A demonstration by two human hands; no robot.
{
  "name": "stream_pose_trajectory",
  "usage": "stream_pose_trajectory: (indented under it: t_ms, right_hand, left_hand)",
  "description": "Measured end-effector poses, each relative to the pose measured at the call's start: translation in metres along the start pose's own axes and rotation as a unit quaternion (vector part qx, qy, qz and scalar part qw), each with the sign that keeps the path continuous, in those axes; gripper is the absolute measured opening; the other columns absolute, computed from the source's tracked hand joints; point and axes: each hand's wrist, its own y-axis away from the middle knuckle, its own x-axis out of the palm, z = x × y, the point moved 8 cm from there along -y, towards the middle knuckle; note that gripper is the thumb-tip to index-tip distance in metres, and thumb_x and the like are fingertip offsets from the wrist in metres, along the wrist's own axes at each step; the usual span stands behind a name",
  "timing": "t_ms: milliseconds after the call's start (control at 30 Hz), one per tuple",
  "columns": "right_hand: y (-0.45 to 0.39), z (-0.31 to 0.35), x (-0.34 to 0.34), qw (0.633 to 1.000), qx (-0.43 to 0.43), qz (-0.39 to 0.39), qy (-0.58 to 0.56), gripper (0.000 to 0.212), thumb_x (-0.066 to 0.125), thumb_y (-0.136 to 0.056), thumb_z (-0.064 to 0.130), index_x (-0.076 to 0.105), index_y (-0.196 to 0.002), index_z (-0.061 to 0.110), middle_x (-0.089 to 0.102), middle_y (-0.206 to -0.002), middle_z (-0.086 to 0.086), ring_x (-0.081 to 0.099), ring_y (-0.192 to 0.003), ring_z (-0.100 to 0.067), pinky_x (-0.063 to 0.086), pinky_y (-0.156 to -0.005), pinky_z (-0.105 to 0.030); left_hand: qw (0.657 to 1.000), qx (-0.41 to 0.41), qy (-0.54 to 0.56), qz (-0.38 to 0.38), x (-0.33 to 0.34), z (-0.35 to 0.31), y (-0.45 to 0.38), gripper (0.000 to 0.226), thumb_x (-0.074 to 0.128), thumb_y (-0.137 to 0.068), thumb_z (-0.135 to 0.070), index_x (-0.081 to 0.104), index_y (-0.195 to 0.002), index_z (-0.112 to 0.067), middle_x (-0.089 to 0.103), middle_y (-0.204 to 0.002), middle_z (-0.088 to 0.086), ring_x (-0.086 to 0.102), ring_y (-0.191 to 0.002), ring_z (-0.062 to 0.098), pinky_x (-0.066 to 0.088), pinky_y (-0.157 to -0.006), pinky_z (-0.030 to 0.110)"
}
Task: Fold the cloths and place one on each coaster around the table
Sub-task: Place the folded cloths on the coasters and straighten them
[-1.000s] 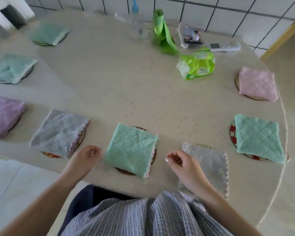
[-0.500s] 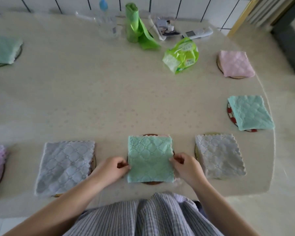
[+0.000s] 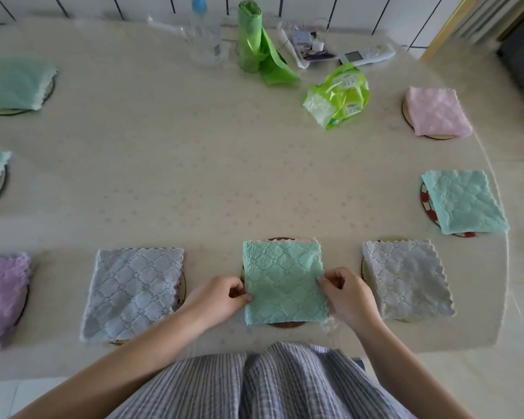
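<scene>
Purple cloth sits folded at the near left edge of the table, with two mint ones farther back on that side, the far one on a dark-rimmed coaster. Next along the near edge lies a grey cloth. In the middle a green cloth rests folded on a brown coaster. The left hand pinches its left edge, fingers curled; the right hand pinches the right edge the same way. Just right of that hand lies a second grey cloth. Farther right, an aqua cloth covers a red-and-white coaster, and a pink cloth lies beyond it. At the far side stand a clear bottle, a green bag roll and a green packet.
</scene>
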Motion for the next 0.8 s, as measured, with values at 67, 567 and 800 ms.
stream_pose_trajectory:
  t_ms: [67,567,800]
  right_hand:
    - [0.006,0.005,-0.011,0.998,-0.018,-0.043,-0.034,0.006,0.058,-0.089,0.032,0.056,-0.087,0.027,0.062,-0.072,0.008,0.057,-0.061,-0.010,0.043,-0.052,-0.026]
    - [0.077,0.168,0.135,0.924,-0.336,0.180,0.038,0.011,0.061,-0.085,0.026,0.060,-0.095,0.028,0.060,-0.078,0.009,0.056,-0.067,-0.007,0.047,-0.063,-0.024]
    - [0.077,0.158,0.179,0.954,-0.220,0.093,0.180,0.023,0.055,-0.086,0.043,0.059,-0.091,0.020,0.060,-0.090,0.005,0.058,-0.080,-0.015,0.047,-0.069,-0.034]
  left_hand:
    - [1.000,0.001,0.027,-0.008,-0.003,-0.001,0.005,0.015,0.061,-0.085,-0.039,0.066,-0.084,-0.025,0.065,-0.077,-0.012,0.057,-0.069,0.002,0.045,-0.064,0.023]
    - [0.918,-0.128,0.228,-0.299,-0.106,0.157,0.117,0.009,0.065,-0.085,-0.023,0.062,-0.078,-0.029,0.066,-0.077,-0.008,0.059,-0.068,0.003,0.042,-0.065,0.022]
    - [0.978,-0.104,0.069,-0.167,-0.128,0.220,0.107,0.010,0.065,-0.082,-0.036,0.058,-0.075,-0.033,0.064,-0.078,-0.011,0.062,-0.076,0.009,0.048,-0.070,0.029]
